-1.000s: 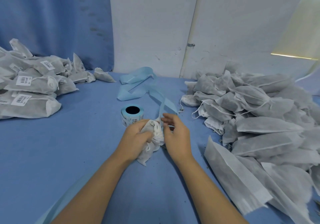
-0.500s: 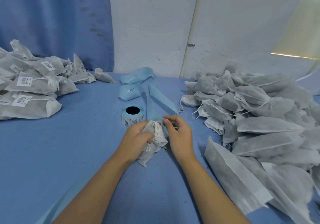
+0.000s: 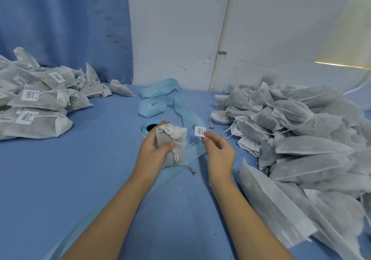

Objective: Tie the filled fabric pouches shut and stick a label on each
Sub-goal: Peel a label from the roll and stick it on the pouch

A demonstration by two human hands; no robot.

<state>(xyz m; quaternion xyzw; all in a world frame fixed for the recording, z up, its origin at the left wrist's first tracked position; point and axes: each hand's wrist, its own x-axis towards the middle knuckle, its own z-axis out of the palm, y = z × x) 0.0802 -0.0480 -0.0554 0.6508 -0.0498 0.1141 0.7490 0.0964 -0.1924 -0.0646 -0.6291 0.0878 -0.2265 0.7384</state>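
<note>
My left hand (image 3: pixel 154 151) grips a filled white fabric pouch (image 3: pixel 173 145), held upright over the blue table, its gathered mouth tied with a white string. Just to its right, my right hand (image 3: pixel 218 151) pinches a small white barcode label (image 3: pixel 200 131) between thumb and fingertips. The label stands free of the pouch, a short gap between them. Behind the pouch sits the label roll (image 3: pixel 147 129), partly hidden by my left fingers. Pale blue backing strip (image 3: pixel 185 113) trails from the roll toward the wall.
A heap of labelled, tied pouches (image 3: pixel 40 103) lies at the left. A larger heap of unlabelled pouches (image 3: pixel 301 135) fills the right side, reaching the near right edge. Loops of used backing strip (image 3: pixel 158 99) lie at the back. A wall and a blue curtain close off the far side.
My right hand has peeled a label off the strip and drawn it to the right. My left hand has turned the pouch upright with its tied mouth on top.
</note>
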